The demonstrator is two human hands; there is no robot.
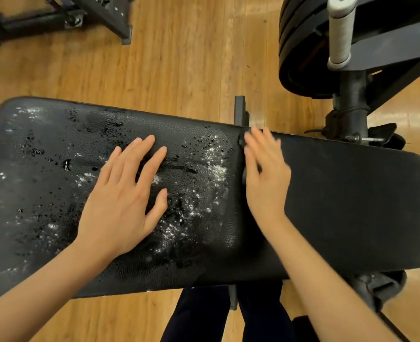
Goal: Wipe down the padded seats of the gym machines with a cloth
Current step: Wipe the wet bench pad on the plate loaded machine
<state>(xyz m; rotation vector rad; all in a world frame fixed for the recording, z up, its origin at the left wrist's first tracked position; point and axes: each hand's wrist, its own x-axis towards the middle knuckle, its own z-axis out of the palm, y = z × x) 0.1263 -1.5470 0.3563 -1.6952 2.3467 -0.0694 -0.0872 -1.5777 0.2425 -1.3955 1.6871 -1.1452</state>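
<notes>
1. Bench pad point(55, 169) lies lengthwise left to right before you, wet and flecked white.
2. Your left hand point(122, 201) rests flat on it, fingers spread.
3. Your right hand point(265, 178), blurred, fingers straight, holds nothing.

Long black padded bench pad point(55, 193) runs left-right across mid frame, on a light wooden plank floor point(179, 58). Smaller black padded seat pad point(352, 206) butts against its right end. Left hand point(122, 201) lies flat on the long pad, w/ white powdery specks & droplets point(211, 164) around it. Right hand point(265, 176) sits over the seam btwn pads. Behind right: stacked black weight plates point(300, 45), white-wrapped grip handle point(339, 33). Behind left: dark metal machine frame point(100, 13). Person's dark-trousered legs point(204, 314) in front, below the pads.
</notes>
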